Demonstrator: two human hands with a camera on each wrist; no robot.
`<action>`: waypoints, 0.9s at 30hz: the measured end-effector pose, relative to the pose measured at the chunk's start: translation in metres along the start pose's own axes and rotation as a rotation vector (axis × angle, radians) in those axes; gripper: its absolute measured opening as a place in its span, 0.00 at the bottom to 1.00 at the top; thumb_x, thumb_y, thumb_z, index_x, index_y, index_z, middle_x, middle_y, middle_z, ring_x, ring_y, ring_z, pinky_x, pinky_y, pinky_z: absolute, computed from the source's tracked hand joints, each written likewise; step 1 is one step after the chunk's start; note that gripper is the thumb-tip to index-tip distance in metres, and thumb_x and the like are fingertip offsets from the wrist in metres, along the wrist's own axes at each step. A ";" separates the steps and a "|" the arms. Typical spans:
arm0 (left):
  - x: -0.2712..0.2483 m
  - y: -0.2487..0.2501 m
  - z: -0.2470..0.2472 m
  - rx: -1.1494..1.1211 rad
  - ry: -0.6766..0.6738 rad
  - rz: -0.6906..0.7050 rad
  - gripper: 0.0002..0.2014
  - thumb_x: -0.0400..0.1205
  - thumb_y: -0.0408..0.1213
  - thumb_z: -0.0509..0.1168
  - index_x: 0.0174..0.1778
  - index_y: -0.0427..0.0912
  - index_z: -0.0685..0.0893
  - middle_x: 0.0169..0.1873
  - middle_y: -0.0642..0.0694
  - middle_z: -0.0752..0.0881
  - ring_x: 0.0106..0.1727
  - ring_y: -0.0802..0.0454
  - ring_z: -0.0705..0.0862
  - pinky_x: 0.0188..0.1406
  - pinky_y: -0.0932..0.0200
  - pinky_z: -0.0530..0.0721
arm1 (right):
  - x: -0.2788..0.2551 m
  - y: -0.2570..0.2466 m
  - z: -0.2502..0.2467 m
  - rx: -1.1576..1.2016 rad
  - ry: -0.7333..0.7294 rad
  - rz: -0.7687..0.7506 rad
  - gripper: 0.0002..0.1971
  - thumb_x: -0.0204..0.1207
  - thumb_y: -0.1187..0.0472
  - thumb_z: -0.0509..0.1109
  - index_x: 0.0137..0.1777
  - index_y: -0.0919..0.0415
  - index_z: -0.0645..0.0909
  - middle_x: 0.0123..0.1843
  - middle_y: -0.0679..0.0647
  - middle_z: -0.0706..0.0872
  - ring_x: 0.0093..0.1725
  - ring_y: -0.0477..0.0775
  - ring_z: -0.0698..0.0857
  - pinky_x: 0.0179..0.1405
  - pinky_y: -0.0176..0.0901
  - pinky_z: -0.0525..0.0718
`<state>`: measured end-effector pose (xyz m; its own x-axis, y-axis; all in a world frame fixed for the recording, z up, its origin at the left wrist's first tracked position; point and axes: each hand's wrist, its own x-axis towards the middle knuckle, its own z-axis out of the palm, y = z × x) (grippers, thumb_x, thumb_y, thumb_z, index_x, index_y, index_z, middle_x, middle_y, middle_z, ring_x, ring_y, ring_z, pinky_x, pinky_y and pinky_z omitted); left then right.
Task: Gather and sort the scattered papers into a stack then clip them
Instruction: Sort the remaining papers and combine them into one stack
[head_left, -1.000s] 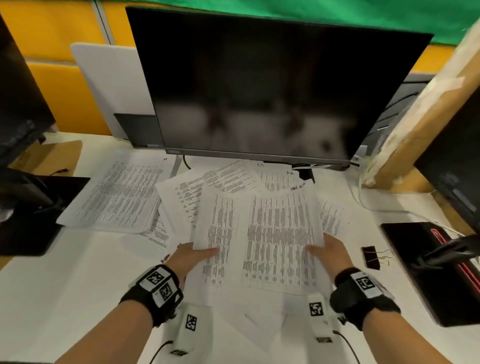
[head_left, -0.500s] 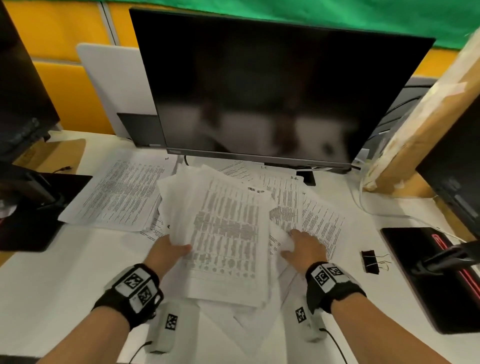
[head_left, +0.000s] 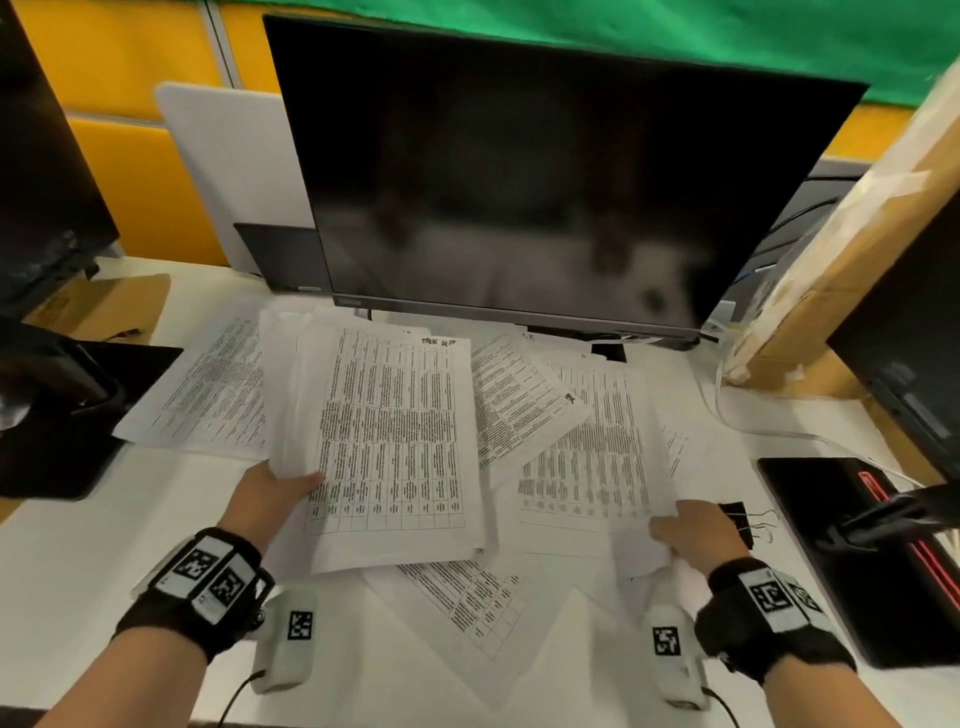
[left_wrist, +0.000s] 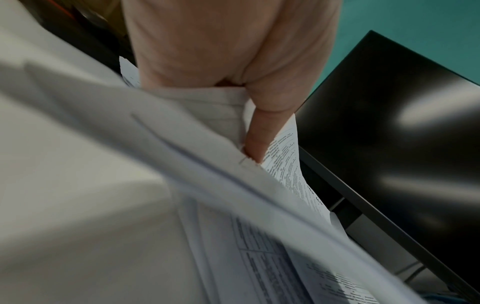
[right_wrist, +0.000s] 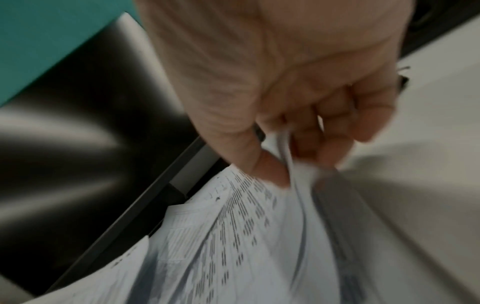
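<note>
Nearest the person, a few printed sheets (head_left: 462, 603) lie loose at the desk (head_left: 67, 571) edge, not yet gathered. Compared with half a second ago the hands are wider apart: the left hand (head_left: 270, 499) now pinches the lower left corner of the gathered stack (head_left: 389, 447), squared up and carried leftward, while the right hand (head_left: 693, 535) has moved out to the right and pinches the corner of another sheet (head_left: 592, 457), apparently the next one for the stack. Only the right wrist view shows thumb (right_wrist: 270, 172) against curled fingers with paper between; the head view alone shows the binder clip (head_left: 740, 522) just beyond that hand, untouched. Farther off, more sheets (head_left: 208, 395) lie left of the stack and under the monitor (head_left: 545, 171).
</note>
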<state>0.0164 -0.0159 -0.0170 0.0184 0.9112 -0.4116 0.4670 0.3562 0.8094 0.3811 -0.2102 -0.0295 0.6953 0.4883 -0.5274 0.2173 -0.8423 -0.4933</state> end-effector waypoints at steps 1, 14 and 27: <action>-0.002 0.002 0.002 -0.010 -0.019 0.007 0.19 0.78 0.31 0.69 0.64 0.29 0.79 0.55 0.32 0.85 0.50 0.40 0.80 0.53 0.48 0.77 | -0.004 0.001 -0.003 0.027 -0.020 -0.002 0.04 0.73 0.63 0.70 0.39 0.63 0.80 0.47 0.61 0.85 0.46 0.60 0.82 0.44 0.45 0.79; -0.001 0.002 -0.006 -0.023 -0.002 -0.003 0.20 0.78 0.32 0.69 0.65 0.29 0.78 0.55 0.34 0.85 0.52 0.40 0.80 0.55 0.48 0.75 | -0.020 -0.084 0.036 0.452 -0.324 0.049 0.21 0.73 0.65 0.75 0.63 0.73 0.77 0.56 0.66 0.86 0.54 0.65 0.85 0.52 0.56 0.86; 0.006 -0.006 -0.021 0.044 0.026 -0.062 0.17 0.78 0.33 0.69 0.60 0.29 0.79 0.42 0.40 0.83 0.46 0.42 0.79 0.48 0.51 0.74 | 0.019 -0.150 0.074 0.269 -0.130 -0.005 0.22 0.80 0.58 0.66 0.71 0.67 0.76 0.72 0.63 0.79 0.70 0.62 0.79 0.50 0.38 0.75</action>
<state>-0.0043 -0.0081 -0.0153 -0.0347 0.8930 -0.4487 0.5046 0.4031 0.7634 0.3109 -0.0579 -0.0164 0.5971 0.5321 -0.6002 0.0193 -0.7576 -0.6524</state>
